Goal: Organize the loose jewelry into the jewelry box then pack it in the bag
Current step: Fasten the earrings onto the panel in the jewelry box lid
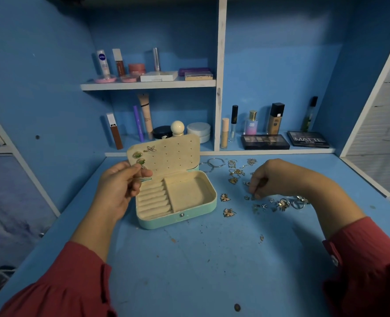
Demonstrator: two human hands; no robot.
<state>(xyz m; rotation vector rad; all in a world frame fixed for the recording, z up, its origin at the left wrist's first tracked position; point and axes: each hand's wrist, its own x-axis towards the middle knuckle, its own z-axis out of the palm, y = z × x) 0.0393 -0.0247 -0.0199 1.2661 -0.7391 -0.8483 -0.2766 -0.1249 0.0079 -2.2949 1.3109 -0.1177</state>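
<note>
A mint-green jewelry box (189, 216) stands open on the blue desk, its beige lid (175, 156) upright with two green earrings (138, 158) and a starfish earring (150, 148) pinned at the upper left. My left hand (123, 186) pinches a small earring against the lid's lower left corner. My right hand (272, 179) reaches down among the loose jewelry (269, 203) right of the box, fingertips pinching a tiny piece. Two butterfly earrings (226, 204) lie just right of the box. Bangles (213, 163) and chains (237, 170) lie farther back.
Shelves behind hold cosmetics: bottles, tubes, jars (198, 131), and two eyeshadow palettes (265, 141) at the back right. The desk (201, 271) stretches toward me with a few small specks on it. No bag is in view.
</note>
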